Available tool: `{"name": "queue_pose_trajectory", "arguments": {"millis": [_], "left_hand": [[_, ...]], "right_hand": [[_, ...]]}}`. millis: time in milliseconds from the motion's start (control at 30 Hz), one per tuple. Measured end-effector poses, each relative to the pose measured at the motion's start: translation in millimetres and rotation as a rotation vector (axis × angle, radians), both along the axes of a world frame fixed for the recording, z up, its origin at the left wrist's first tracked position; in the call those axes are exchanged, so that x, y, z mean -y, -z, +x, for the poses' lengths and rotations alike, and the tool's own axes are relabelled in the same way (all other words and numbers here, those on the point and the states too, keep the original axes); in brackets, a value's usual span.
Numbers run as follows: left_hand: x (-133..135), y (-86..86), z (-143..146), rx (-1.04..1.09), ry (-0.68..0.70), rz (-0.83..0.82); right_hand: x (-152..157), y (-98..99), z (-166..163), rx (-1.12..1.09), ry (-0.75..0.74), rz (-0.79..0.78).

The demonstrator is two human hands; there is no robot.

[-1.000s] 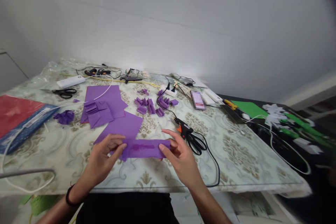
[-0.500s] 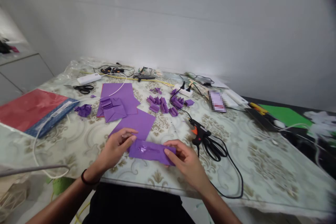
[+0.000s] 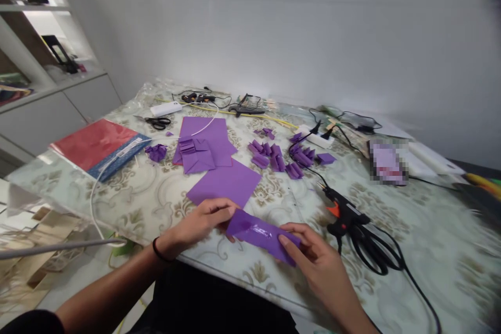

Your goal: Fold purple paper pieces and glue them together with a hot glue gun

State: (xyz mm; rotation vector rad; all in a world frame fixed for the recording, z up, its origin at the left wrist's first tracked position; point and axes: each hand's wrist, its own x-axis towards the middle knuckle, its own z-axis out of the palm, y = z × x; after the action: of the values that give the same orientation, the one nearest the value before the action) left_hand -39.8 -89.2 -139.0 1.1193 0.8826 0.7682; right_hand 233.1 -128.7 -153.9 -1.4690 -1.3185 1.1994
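Note:
Both my hands hold a folded purple paper strip (image 3: 260,233) just above the near edge of the table (image 3: 391,219). My left hand (image 3: 203,222) pinches its left end, thumb on top. My right hand (image 3: 313,255) grips its right end, fingers curled round it. A glossy streak runs along the strip's middle. A flat purple sheet (image 3: 225,182) lies just beyond my hands.
A black-and-orange glue gun (image 3: 344,214) and black scissors (image 3: 373,253) lie right of my hands, their cable trailing off. Several small folded purple pieces (image 3: 277,156), a purple paper stack (image 3: 201,141), a red paper pack (image 3: 97,143), other scissors (image 3: 158,121) and a power strip (image 3: 313,138) lie farther back.
The view has swung left, so everything shifts right in the picture and shelves appear at the left. Both hands keep hold of the purple strip, which now tilts down to the right.

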Motion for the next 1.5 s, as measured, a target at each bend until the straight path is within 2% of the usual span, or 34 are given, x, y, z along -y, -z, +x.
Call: {"name": "queue_pose_trajectory", "arguments": {"millis": [267, 400, 567, 900, 1267, 1500], "left_hand": [[4.8, 6.4, 10.5, 0.072, 0.077, -0.029], [4.2, 6.9, 11.4, 0.102, 0.067, -0.046], [2.0, 7.0, 11.5, 0.109, 0.030, -0.037], [-2.5, 6.9, 8.3, 0.030, 0.015, -0.013], [-7.5, 5.1, 4.8, -0.098, -0.106, 0.073], [-6.5, 6.2, 4.7, -0.206, -0.173, 0.154]], "right_hand": [[-1.6, 4.4, -4.0, -0.030, -0.006, -0.011], [-2.6, 6.8, -8.2, -0.040, 0.007, 0.011], [-2.7, -0.4, -16.1, -0.046, 0.015, 0.032], [-4.8, -3.5, -31.7, -0.039, 0.124, 0.104], [-4.8, -23.0, -43.6, -0.023, -0.014, 0.164], [-4.0, -27.8, -40.3, -0.063, -0.127, 0.104]]}}
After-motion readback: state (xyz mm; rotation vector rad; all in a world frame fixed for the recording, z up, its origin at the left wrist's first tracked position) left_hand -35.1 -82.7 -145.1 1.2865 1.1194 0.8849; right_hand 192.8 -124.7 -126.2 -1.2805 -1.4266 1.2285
